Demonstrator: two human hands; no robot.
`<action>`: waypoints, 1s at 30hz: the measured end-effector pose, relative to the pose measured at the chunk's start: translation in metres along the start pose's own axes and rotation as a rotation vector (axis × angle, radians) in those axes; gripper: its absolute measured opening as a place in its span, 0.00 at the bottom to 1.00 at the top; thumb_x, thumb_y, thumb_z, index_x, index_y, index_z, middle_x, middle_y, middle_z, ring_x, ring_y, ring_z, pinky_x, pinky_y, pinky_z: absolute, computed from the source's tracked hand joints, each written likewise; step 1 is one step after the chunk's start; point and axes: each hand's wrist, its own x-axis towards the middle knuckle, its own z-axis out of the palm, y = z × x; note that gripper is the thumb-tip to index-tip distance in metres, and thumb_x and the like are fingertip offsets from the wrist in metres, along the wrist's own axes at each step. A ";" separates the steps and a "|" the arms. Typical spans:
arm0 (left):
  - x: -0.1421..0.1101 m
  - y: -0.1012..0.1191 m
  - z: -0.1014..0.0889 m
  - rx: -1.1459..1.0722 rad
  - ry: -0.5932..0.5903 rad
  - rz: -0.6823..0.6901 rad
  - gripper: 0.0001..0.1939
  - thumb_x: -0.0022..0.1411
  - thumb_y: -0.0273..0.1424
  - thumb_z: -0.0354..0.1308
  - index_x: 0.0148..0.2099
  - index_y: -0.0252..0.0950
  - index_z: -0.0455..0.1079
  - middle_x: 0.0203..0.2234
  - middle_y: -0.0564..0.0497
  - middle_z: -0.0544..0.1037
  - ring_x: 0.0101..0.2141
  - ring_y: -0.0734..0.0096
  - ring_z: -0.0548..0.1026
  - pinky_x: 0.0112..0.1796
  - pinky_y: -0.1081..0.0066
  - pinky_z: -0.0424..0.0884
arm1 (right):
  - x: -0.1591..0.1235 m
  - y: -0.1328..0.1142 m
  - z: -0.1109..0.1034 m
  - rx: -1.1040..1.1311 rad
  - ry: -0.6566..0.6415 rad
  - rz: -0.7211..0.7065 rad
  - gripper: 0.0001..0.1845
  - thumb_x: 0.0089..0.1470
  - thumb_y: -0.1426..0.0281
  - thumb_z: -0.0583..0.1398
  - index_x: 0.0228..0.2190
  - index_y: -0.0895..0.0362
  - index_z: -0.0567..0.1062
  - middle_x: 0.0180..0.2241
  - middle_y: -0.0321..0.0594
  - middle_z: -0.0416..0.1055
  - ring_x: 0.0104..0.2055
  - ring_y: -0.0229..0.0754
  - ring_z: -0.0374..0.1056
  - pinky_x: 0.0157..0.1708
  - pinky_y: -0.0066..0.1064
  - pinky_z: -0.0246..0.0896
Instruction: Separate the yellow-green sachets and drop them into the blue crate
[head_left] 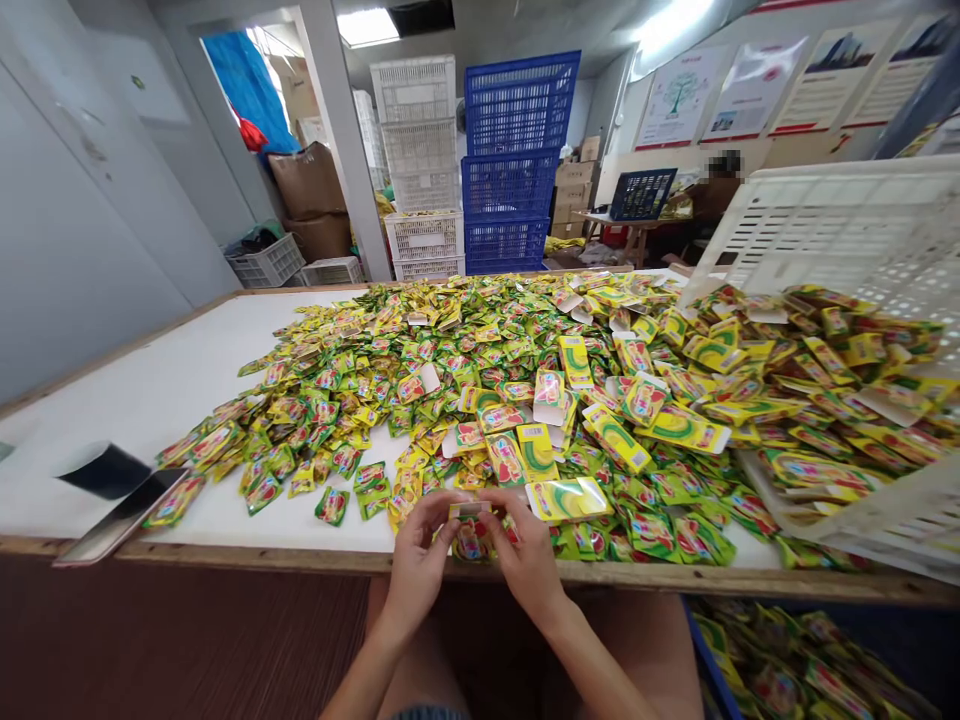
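My left hand point(418, 560) and my right hand point(531, 562) meet at the table's near edge, fingers closed around the two ends of a small printed candy box point(471, 511). Its top end faces me and looks pale; the thumbs and fingers cover most of its sides. Just beyond the hands lie yellow-green candy boxes point(537, 452), some with open flaps. One flat box point(570, 499) rests right beside my right hand. Small shiny green candy packets point(332, 505) with red print are heaped across the table.
A white crate point(817, 215) tipped on its side spills boxes at right. A phone point(124, 515) and a dark cylinder point(103, 470) lie at left. Under the table, a blue bin point(709, 650) holds more packs. Blue crates point(510, 185) stand behind; a person point(720, 195) sits farther back.
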 end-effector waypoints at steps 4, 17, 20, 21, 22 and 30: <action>-0.002 0.005 -0.002 0.136 -0.063 0.107 0.06 0.58 0.27 0.54 0.38 0.35 0.71 0.40 0.45 0.72 0.45 0.64 0.69 0.47 0.64 0.64 | -0.001 -0.001 -0.004 -0.015 -0.075 -0.070 0.07 0.56 0.73 0.55 0.37 0.55 0.70 0.39 0.41 0.68 0.45 0.39 0.63 0.45 0.32 0.59; 0.000 0.008 0.008 0.140 0.064 -0.039 0.06 0.59 0.30 0.54 0.39 0.35 0.68 0.34 0.49 0.72 0.37 0.71 0.70 0.40 0.72 0.66 | 0.003 -0.015 -0.002 -0.149 -0.011 0.039 0.05 0.55 0.69 0.56 0.35 0.55 0.70 0.34 0.38 0.70 0.38 0.41 0.64 0.39 0.33 0.57; 0.000 0.000 0.007 0.167 0.050 0.030 0.05 0.59 0.28 0.54 0.38 0.36 0.69 0.35 0.49 0.72 0.39 0.70 0.70 0.43 0.69 0.66 | -0.001 -0.010 0.000 -0.104 0.019 -0.008 0.05 0.56 0.72 0.55 0.36 0.55 0.69 0.35 0.38 0.69 0.39 0.40 0.64 0.39 0.32 0.58; -0.001 -0.004 0.006 0.175 0.050 0.069 0.05 0.59 0.27 0.54 0.38 0.36 0.69 0.36 0.49 0.72 0.41 0.69 0.70 0.43 0.69 0.65 | -0.003 -0.006 0.001 -0.088 0.019 -0.036 0.06 0.56 0.73 0.54 0.36 0.55 0.70 0.36 0.39 0.69 0.41 0.40 0.64 0.40 0.32 0.58; -0.002 -0.008 0.006 0.186 0.054 0.109 0.05 0.58 0.27 0.54 0.38 0.36 0.69 0.37 0.48 0.71 0.42 0.69 0.69 0.44 0.68 0.65 | -0.006 -0.002 0.003 -0.077 0.020 -0.065 0.07 0.56 0.74 0.53 0.36 0.55 0.70 0.37 0.40 0.68 0.42 0.40 0.63 0.41 0.32 0.58; -0.021 -0.020 0.006 0.196 0.021 0.156 0.16 0.60 0.26 0.51 0.51 0.38 0.64 0.47 0.44 0.68 0.46 0.64 0.68 0.46 0.63 0.66 | -0.031 -0.001 -0.021 -0.137 0.041 -0.084 0.14 0.57 0.76 0.49 0.40 0.53 0.70 0.40 0.43 0.66 0.45 0.40 0.63 0.43 0.33 0.61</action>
